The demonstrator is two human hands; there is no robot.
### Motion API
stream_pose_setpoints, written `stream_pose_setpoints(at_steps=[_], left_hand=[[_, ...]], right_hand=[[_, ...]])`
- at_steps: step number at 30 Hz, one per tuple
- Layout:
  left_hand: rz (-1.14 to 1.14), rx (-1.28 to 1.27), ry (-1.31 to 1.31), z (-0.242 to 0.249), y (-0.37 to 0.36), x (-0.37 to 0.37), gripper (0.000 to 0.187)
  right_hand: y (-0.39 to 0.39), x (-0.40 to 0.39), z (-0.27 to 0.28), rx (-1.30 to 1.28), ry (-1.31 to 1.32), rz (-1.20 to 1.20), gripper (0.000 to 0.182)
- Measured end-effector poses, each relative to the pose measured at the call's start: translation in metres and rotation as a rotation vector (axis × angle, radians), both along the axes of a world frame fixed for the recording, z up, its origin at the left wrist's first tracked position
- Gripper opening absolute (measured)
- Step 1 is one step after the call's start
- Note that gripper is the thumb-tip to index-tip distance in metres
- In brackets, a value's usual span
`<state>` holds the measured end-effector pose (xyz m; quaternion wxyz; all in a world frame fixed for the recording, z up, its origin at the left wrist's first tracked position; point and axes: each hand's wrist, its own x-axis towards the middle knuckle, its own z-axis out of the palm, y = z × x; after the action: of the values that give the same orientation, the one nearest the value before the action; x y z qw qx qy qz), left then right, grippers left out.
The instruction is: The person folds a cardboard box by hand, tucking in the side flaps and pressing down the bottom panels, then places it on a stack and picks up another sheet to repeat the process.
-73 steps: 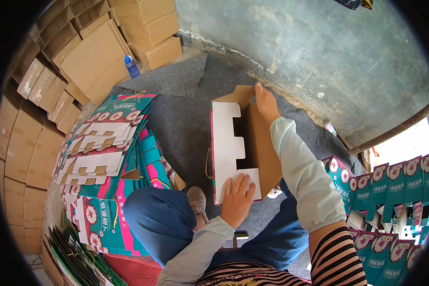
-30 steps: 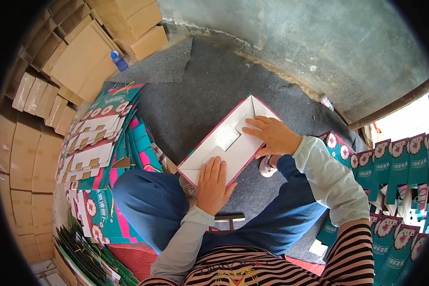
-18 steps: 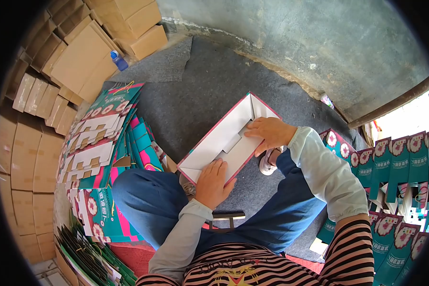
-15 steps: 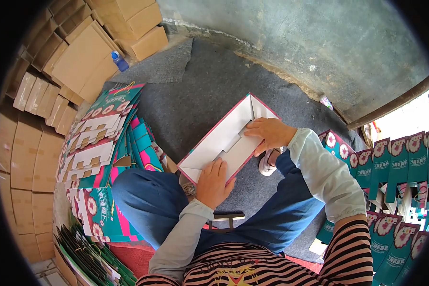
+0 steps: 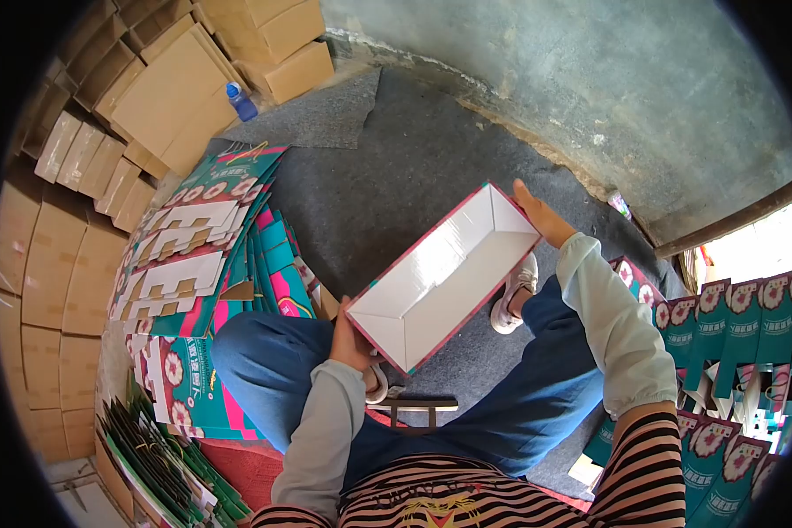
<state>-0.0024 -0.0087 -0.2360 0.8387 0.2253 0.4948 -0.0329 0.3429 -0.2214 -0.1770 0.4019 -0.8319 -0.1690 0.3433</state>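
A cardboard box [image 5: 453, 273], white inside with a dark red rim, is held tilted between my knees, its hollow interior facing me. My left hand [image 5: 350, 341] is closed against the box's near-left end, with part of the fingers hidden. At the far-right end, my right hand [image 5: 544, 216] presses on the outside of the short wall; some of its fingers are out of sight. Both hands carry the box above the dark floor mat [image 5: 414, 150].
Flat printed green and pink cartons [image 5: 185, 264] are piled on my left. Folded green boxes [image 5: 708, 321] stand in rows on my right. Brown cartons [image 5: 53, 290] line the left side, near a blue bottle [image 5: 241, 102]. A grey wall [image 5: 590, 70] rises ahead.
My hands have moved from the white flaps inside the box to its two outer ends. The box has tipped, so its deep interior shows instead of the interlocked flaps.
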Motion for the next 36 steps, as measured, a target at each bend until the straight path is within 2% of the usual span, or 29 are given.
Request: stream_pose_setpoints(at_steps=[1,2,5,8,10,12,13,15,17,18,21,22,25,26,29,30,33,36], left_hand=[[-0.068,-0.007,-0.049,-0.001,-0.003,0.004,0.078],[-0.101,-0.021,-0.064,0.000,-0.001,0.003,0.067],[-0.095,0.077,-0.243,0.012,-0.003,-0.001,0.059],[0.013,0.373,-0.549,0.019,-0.003,0.002,0.055],[0.047,0.768,-0.608,0.047,-0.018,0.006,0.055],[0.036,1.134,-0.681,0.047,-0.018,0.007,0.056],[0.039,1.073,-0.658,0.037,-0.014,0.003,0.056],[0.044,0.947,-0.611,0.024,-0.009,-0.004,0.058],[0.070,0.900,-0.426,0.017,-0.010,-0.008,0.062],[0.103,0.847,-0.363,0.012,-0.011,-0.007,0.061],[0.163,0.731,-0.250,-0.006,-0.013,-0.013,0.060],[0.168,0.697,-0.227,-0.012,-0.013,-0.016,0.060],[0.133,0.653,-0.220,-0.007,-0.012,-0.020,0.058],[0.231,0.612,-0.257,-0.003,-0.019,-0.015,0.056],[0.072,0.725,0.058,-0.033,-0.011,-0.014,0.048],[0.114,0.676,-0.046,-0.028,-0.016,-0.010,0.042],[-0.119,1.086,0.013,-0.045,-0.006,-0.005,0.042],[-0.232,1.201,0.160,-0.038,-0.002,0.006,0.045]], right_hand=[[-0.002,0.004,0.003,0.001,0.067,-0.010,0.082],[-0.004,0.006,0.005,0.004,0.135,-0.023,0.085],[-0.011,-0.001,0.029,-0.139,0.127,-0.164,0.089],[-0.036,0.007,0.028,0.100,0.335,-0.037,0.090],[-0.046,0.006,0.019,0.259,0.424,0.052,0.090],[-0.054,0.004,0.014,0.209,0.427,-0.069,0.093],[-0.057,0.001,0.015,0.186,0.428,-0.132,0.094],[-0.061,-0.005,0.013,0.227,0.420,-0.107,0.091],[-0.061,-0.007,0.007,0.188,0.409,-0.107,0.089],[-0.057,-0.010,0.006,0.166,0.420,-0.131,0.079],[-0.051,-0.020,0.003,0.124,0.419,-0.096,0.065],[-0.056,-0.018,-0.002,0.136,0.444,-0.071,0.054],[-0.066,-0.021,0.000,0.105,0.430,0.054,0.047],[-0.079,-0.016,-0.014,0.239,0.368,0.204,0.042],[-0.066,-0.010,-0.035,0.011,0.422,0.003,0.042],[-0.065,-0.007,-0.035,-0.052,0.383,0.000,0.041],[-0.064,-0.003,-0.033,-0.060,0.373,-0.038,0.040],[-0.059,-0.005,-0.033,-0.089,0.296,0.077,0.046]])
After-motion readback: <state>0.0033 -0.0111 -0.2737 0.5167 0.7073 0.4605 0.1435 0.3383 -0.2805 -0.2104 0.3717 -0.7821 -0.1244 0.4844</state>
